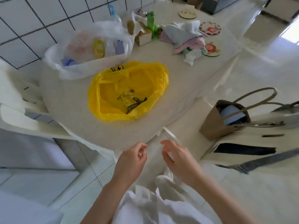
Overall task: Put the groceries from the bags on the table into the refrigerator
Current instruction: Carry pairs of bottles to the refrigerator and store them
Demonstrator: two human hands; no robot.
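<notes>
A yellow plastic bag (129,91) lies open on the pale table (77,126), its inside showing only crumpled printed plastic. Behind it, by the tiled wall, stands a white plastic bag (90,50) holding several packets, one yellow, one purple. My left hand (131,160) and my right hand (178,159) hover just off the table's near edge, fingers loosely curled, holding nothing. Both hands are well short of the yellow bag.
Folded cloths (187,38), coasters (210,28), a green packet (151,23) and a small carton (144,38) crowd the table's far end. A white chair (14,101) stands at left. At right a brown tote (226,117) rests on another chair (258,139).
</notes>
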